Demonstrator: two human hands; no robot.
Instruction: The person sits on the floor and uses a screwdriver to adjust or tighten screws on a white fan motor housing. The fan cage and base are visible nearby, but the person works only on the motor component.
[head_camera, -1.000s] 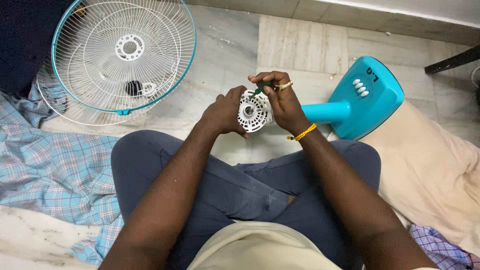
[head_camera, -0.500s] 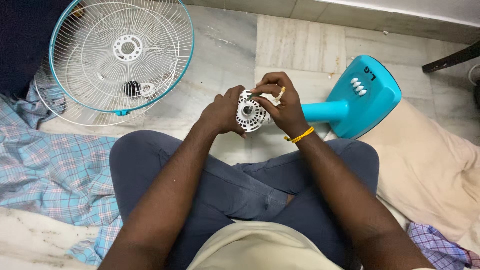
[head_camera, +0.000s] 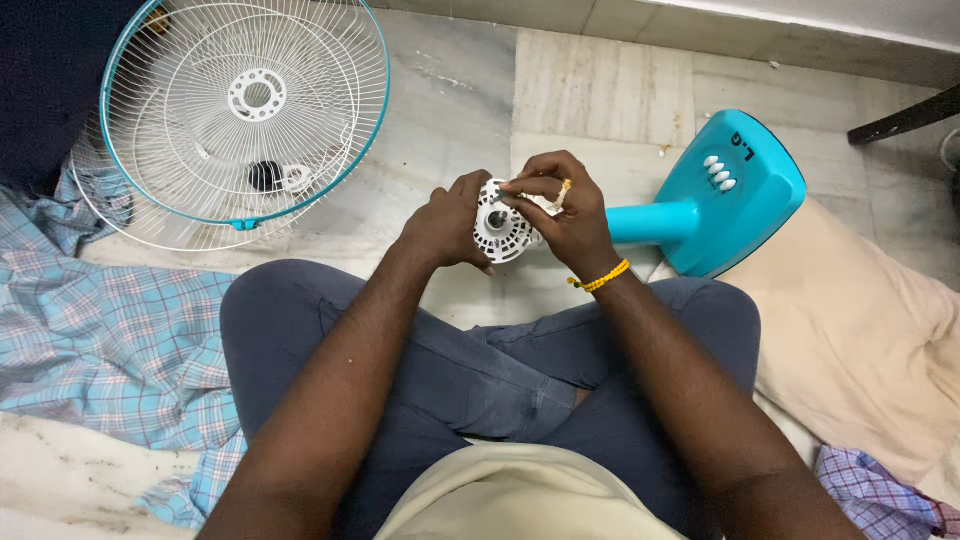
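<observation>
Lap: the person sits cross-legged on the floor (head_camera: 600, 90) in dark blue trousers (head_camera: 470, 370), both forearms reaching away from the body over the knees.
Left hand: the left hand (head_camera: 447, 222) is curled around the left side of the white fan motor housing (head_camera: 500, 228), fingers wrapped and gripping it just beyond the knees.
Right hand: the right hand (head_camera: 560, 212) lies over the top and right of the housing, thumb and forefinger pressed together on a small part at its upper face; what they pinch is too small to tell. A yellow bead bracelet (head_camera: 600, 279) circles this wrist.
Motor housing: round, white, slotted, held between both hands at the scene's middle, with the teal stem running right from it.
Fan base: the teal fan base (head_camera: 735, 195) lies tilted on the floor just right of the hands, white buttons on its face.
Cloths: a blue checked cloth (head_camera: 100, 340) lies near left; a beige cloth (head_camera: 860, 340) lies right.
Grilles: white wire fan grilles (head_camera: 245, 105) with a teal rim lie far left on the marble floor.
</observation>
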